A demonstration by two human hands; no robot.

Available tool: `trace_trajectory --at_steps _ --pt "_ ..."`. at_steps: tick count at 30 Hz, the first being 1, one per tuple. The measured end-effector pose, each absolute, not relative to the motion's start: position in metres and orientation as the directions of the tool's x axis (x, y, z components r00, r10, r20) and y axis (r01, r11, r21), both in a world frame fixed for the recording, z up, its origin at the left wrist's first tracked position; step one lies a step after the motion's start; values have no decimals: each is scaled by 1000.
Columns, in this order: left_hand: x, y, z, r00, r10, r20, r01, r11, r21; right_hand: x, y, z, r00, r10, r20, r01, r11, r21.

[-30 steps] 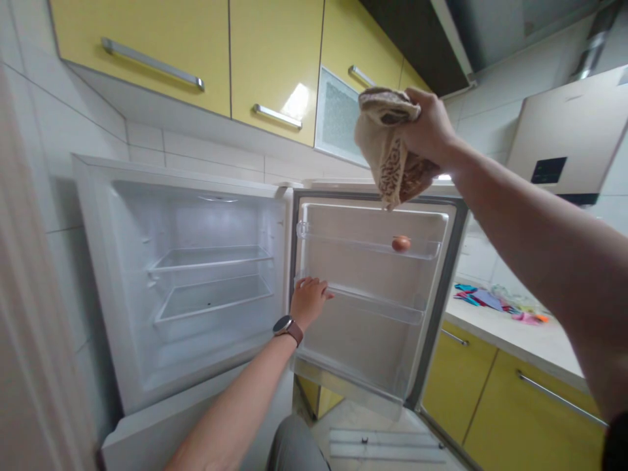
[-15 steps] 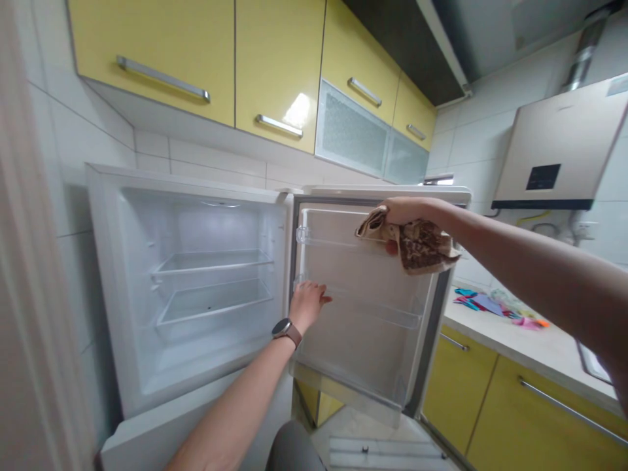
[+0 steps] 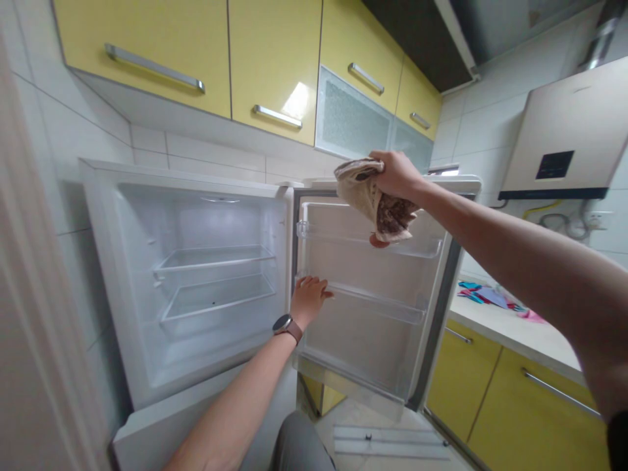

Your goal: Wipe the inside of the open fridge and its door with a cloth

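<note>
Ahead of me a white fridge [image 3: 105, 275] stands with its door [image 3: 373, 350] swung out to the right. My right hand [image 3: 396, 173] grips a beige and brown cloth [image 3: 357, 190] in front of the door's top edge, above the upper clear door shelf [image 3: 426, 248]. The cloth hangs down in folds, partly over that shelf. My left hand [image 3: 309, 299], with a watch [image 3: 283, 323] on its wrist, has its fingers curled over the hinge-side end of the middle door shelf [image 3: 383, 307]. Its fingertips are partly hidden.
Glass shelves [image 3: 218, 294] sit inside the fridge. Yellow cabinets [image 3: 275, 52] hang above. Right of the door, colourful cloths [image 3: 485, 296] lie on a white counter [image 3: 540, 337]. Below the door, a white slatted panel [image 3: 390, 441] lies on the floor. A water heater [image 3: 564, 131] hangs at right.
My right hand has lifted the cloth up and a little left, toward the door's top edge. My left hand has stayed at the middle door shelf. The view has shifted slightly.
</note>
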State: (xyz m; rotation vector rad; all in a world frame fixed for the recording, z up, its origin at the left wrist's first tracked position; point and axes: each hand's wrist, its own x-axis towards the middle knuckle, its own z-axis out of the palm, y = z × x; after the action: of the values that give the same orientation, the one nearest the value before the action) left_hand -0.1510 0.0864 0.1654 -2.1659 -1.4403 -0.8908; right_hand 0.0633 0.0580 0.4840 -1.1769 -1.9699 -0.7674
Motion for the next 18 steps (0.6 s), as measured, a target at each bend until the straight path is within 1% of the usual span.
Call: trace_trajectory --at_steps 4,6,7,8,10,13,16,18 --pt "-151 86 165 273 664 696 915 -403 26 78 38 502 -252 367 895 933 339 124" --pt "-152 87 164 275 659 700 913 -406 23 89 26 513 -240 354 904 946 297 134" --pt "-152 87 164 276 657 702 914 -406 21 94 21 518 -243 370 897 950 276 144" --pt "-152 88 164 276 656 703 914 -406 19 100 17 523 -252 403 880 955 253 157" --pt "-152 88 163 276 656 703 914 -405 19 111 13 530 -270 505 820 961 197 195" --pt "-151 88 164 275 663 696 914 -404 24 120 18 530 -326 669 668 940 150 308" --pt "-150 88 166 277 673 686 916 -401 23 119 31 514 -399 746 533 892 182 413" --pt "-150 88 167 276 679 680 917 -399 27 113 40 499 -417 773 478 878 208 431"
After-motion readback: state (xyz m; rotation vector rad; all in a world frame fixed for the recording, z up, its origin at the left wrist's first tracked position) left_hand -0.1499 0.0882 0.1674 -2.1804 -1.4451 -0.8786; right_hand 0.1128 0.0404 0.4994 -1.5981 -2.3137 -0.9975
